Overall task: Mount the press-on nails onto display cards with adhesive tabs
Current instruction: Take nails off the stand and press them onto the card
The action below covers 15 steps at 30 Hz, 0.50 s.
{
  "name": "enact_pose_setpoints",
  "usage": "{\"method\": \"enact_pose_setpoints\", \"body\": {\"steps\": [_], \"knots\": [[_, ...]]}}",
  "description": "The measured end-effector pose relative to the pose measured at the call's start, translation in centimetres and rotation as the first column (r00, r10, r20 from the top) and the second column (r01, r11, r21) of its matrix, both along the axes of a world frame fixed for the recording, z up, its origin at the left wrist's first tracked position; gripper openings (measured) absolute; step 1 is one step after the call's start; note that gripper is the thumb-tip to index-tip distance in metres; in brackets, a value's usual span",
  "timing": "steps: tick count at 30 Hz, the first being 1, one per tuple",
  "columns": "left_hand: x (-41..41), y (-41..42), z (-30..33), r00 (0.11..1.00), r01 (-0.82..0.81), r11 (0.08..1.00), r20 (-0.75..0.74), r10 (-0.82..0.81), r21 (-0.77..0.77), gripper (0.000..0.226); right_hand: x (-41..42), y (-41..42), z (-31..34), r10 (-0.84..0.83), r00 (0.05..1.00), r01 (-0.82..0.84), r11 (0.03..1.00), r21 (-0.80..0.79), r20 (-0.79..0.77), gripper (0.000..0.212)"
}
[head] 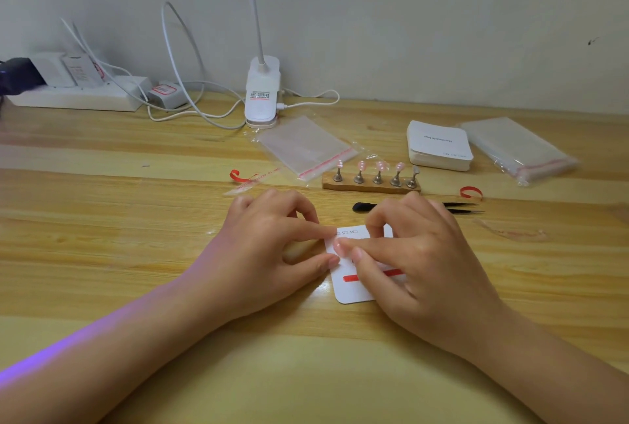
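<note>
while the left hand pins the display card, right hand fingertips pinch a pink nail.

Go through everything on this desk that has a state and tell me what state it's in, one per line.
White display card: flat on the wooden table, red strip across it.
Pink press-on nail: on the card, under the fingertips.
Left hand: fingertips on the card's edge.
Right hand: pressing the nail.
Wooden nail stand: four pegs hold pink nails, fifth looks bare.
Black tweezers: lying unused.
Stack of white cards: stacked, untouched.
</note>
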State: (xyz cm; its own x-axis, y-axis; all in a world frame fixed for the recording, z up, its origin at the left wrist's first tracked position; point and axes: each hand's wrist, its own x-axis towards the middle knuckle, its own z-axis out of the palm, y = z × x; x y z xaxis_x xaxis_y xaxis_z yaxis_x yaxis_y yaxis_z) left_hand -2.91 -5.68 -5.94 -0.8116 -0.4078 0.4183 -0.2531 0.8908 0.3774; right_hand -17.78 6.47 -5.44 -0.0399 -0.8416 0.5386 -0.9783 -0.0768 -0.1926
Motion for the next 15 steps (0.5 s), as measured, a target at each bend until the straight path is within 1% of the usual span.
{"method": "enact_pose_setpoints", "body": {"steps": [3,8,10,12,15], "knots": [[-0.03,0.03,0.07,1.000,0.004,1.000,-0.006,-0.004,0.002,0.036,0.04,0.00,0.08,0.002,1.000,-0.002,1.000,-0.004,0.005,0.033],[-0.06,0.01,0.14,1.000,0.015,1.000,-0.003,-0.015,0.005,0.036,0.19,-0.16,0.00,0.010,0.996,-0.012,1.000,-0.021,-0.094,0.033],[-0.09,-0.08,0.15,1.000,0.016,1.000,0.001,-0.016,0.005,0.036,0.25,-0.22,0.01,0.009,0.994,-0.012,1.000,-0.022,-0.108,0.034],[-0.09,-0.14,0.22,1.000,0.017,1.000,0.003,-0.017,0.002,0.036,0.29,-0.20,-0.05,0.003,0.997,-0.003,1.000,-0.002,-0.083,0.035],[-0.19,-0.19,0.46,0.999,0.021,1.000,0.034,-0.021,-0.012,0.037,0.15,-0.13,-0.06,-0.022,0.999,0.021,0.999,0.041,0.031,0.038]]}}
